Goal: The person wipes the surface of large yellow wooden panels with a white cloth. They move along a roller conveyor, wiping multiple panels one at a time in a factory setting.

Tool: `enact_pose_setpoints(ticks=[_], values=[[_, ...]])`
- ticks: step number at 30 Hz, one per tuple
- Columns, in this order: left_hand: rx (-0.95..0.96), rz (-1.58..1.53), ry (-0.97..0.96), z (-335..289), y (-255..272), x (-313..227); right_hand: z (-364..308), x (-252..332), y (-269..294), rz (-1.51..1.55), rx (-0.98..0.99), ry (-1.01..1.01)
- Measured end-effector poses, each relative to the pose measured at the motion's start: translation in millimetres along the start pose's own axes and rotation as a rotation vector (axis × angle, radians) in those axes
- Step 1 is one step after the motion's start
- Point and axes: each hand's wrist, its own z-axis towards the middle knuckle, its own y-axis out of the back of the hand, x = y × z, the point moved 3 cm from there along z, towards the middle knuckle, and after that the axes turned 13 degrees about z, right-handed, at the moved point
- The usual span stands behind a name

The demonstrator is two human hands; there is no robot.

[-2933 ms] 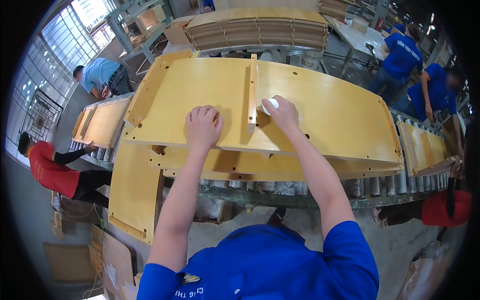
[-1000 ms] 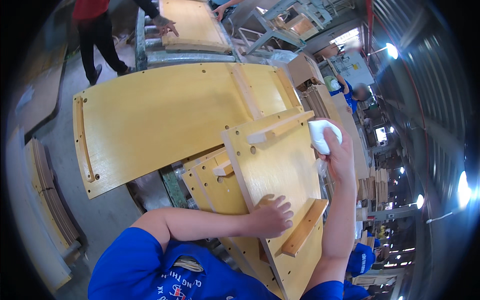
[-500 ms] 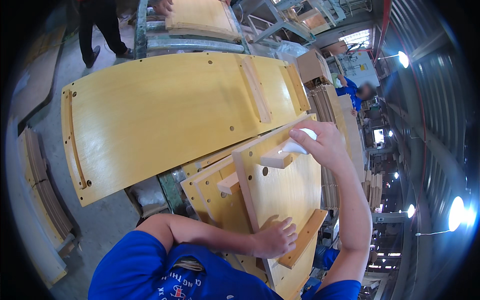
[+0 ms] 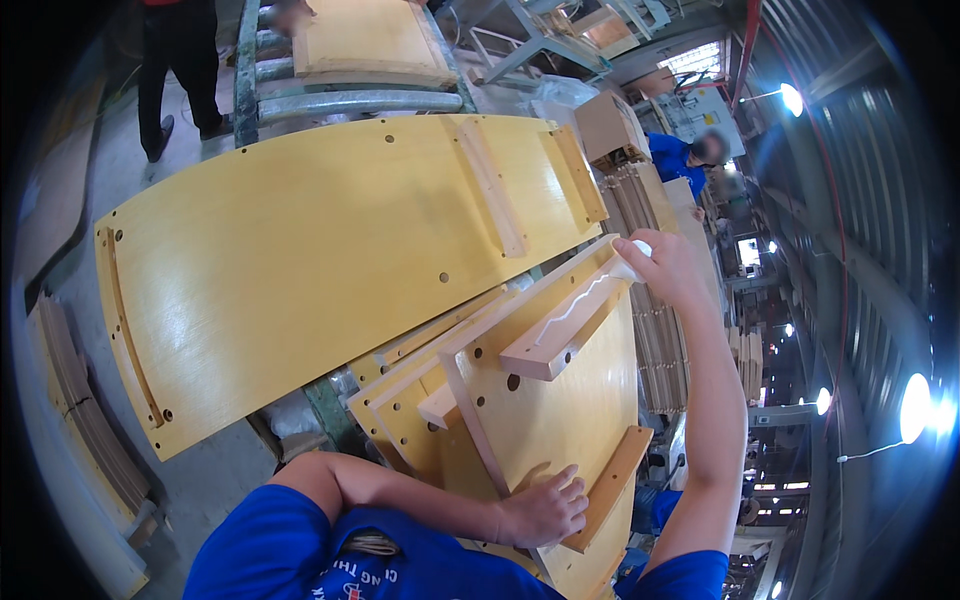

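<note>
My right hand point(image 4: 670, 270) is closed around a small white squeeze bottle point(image 4: 634, 258) at the far end of a pale wooden batten point(image 4: 545, 350). A wavy line of white glue point(image 4: 575, 302) runs along the batten's upper face up to the bottle. That batten stands out from a tilted yellow wooden panel point(image 4: 590, 390) with several dark round holes near its left edge. My left hand point(image 4: 545, 510) rests on the panel's nearer part, fingers slightly bent and apart, beside a second, browner batten point(image 4: 613, 488). It holds nothing that I can see.
A long curved yellow panel point(image 4: 290, 270) with battens lies beyond on the left. More panels point(image 4: 405, 415) lean behind the tilted one. Roller conveyor point(image 4: 360, 102) and a person's legs point(image 4: 180, 75) are at the far left; a cardboard box point(image 4: 610, 125) and stacked boards point(image 4: 640, 215) at the far right.
My right hand has drawn the bottle away along the batten to its far end, leaving a long white glue line. My left hand has stayed on the panel. The view has shifted slightly.
</note>
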Motion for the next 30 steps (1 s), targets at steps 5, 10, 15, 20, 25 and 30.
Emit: enact_pose_setpoints(ticks=[5, 10, 15, 20, 25, 30], values=[[0.017, -0.073, 0.017, 0, -2, 1, 21, -25, -2, -0.112, 0.001, -0.042], [0.019, -0.100, 0.023, 1, -2, 1, 37, -51, -7, -0.185, -0.026, -0.078], [-0.074, -0.173, 0.034, 0, -2, 2, 46, -64, -14, -0.192, -0.084, -0.147], [-0.092, -0.171, 0.033, 0, -2, 2, 48, -75, -24, -0.224, -0.143, -0.156], [-0.134, -0.173, 0.040, -1, -2, 2, 49, -80, -30, -0.224, -0.194, -0.138], [-0.110, -0.130, 0.049, 0, 1, 2, 42, -79, -29, -0.201, -0.218, -0.129]])
